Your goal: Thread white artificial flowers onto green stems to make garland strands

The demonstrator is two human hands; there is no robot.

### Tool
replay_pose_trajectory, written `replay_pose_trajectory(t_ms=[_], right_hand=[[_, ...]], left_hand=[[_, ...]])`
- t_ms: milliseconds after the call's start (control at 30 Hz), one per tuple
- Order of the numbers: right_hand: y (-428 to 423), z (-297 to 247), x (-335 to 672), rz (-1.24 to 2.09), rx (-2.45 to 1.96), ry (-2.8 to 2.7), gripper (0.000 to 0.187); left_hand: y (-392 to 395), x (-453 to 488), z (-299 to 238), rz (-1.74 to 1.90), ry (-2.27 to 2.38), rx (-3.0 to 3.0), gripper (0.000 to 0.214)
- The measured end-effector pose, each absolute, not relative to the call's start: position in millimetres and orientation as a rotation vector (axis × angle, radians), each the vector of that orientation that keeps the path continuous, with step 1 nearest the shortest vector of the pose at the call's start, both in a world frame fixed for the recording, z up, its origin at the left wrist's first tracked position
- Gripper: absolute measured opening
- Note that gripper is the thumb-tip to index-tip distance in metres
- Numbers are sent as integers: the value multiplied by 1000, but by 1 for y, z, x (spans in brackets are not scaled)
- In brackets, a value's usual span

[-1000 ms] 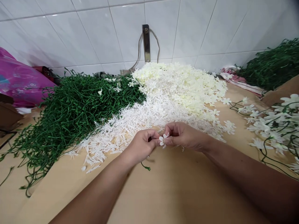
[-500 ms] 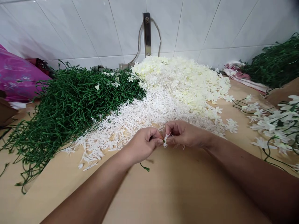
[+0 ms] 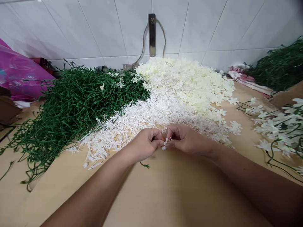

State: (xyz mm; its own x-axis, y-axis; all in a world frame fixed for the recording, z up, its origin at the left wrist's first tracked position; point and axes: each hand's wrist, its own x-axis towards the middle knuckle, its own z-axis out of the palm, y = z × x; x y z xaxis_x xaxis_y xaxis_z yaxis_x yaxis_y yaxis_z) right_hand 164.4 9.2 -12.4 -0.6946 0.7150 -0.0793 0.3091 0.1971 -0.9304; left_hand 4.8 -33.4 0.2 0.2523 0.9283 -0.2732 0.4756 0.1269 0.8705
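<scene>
Head cam: L hand (image 3: pixel 144 146) curled tight on a green stem (image 3: pixel 145 165), whose tip pokes out under the fist. R hand (image 3: pixel 187 138) has its fingertips pinched narrow on a small white flower (image 3: pixel 165 143), held btwn both thumbs just above the wooden table (image 3: pixel 177 195). Right behind the hands is a white stamen pile (image 3: pixel 132 123), w/ a cream petal heap (image 3: pixel 189 82) further back. Green stem heap (image 3: pixel 68 107) at left, flowered sprigs (image 3: pixel 276 126) at right, pink bag (image 3: pixel 19 75) far left.
</scene>
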Motion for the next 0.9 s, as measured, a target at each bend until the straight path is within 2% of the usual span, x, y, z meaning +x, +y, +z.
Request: replay_pose_trajectory(t_ms=[233, 667, 900], right_hand=[[12, -8, 165, 1774, -890, -1827, 20], [15, -12, 168, 1954, -772, -1603, 10], [14, -13, 165, 1993, -804, -1488, 12]], left_hand=[[-33, 2, 6, 609, 1371, 1454, 16], [-32, -1, 3, 615, 1322, 1574, 24], [-36, 3, 2, 620, 1338, 1644, 25]])
